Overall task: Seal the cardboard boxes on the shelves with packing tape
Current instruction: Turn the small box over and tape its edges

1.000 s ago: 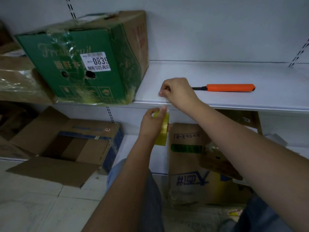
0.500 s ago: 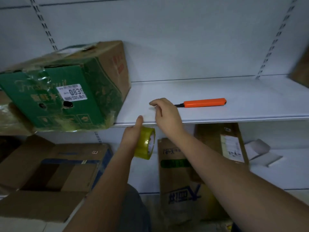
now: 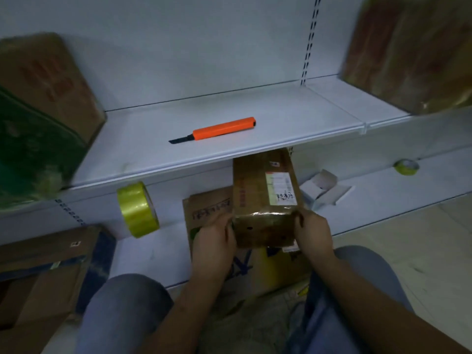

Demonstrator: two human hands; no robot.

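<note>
1. Nearest to me I see my two knees in blue jeans (image 3: 122,310), with both forearms reaching forward between them.
2. My left hand (image 3: 213,245) grips the left near corner of a small brown cardboard box (image 3: 265,200), fingers curled round its edge.
3. My right hand (image 3: 313,235) grips the right near corner of the same box, fingers curled onto its taped front face.
4. The box is held lengthwise, its far end reaching in under the front lip of the upper shelf (image 3: 229,152). A white shipping label sits on its top face and glossy clear tape wraps its near end.
5. Behind and below it stands a taller cardboard box (image 3: 208,208) with handwriting on its flap and blue print lower down.
6. At the left, an open box with a blue side (image 3: 58,267) lies on the lower shelf.
7. A yellow roll of packing tape (image 3: 138,210) hangs just under the upper shelf's front edge, left of my hands; I cannot tell what holds it there.
8. On the lower shelf to the right lie a small open white carton (image 3: 324,187) and, farther off, a second tape roll (image 3: 406,166).
9. On the upper shelf an orange utility knife (image 3: 219,130) lies with its blade out, pointing left.
10. A green-fronted box (image 3: 38,123) stands at the shelf's left end, a blurred brown box (image 3: 419,52) at its right.
</note>
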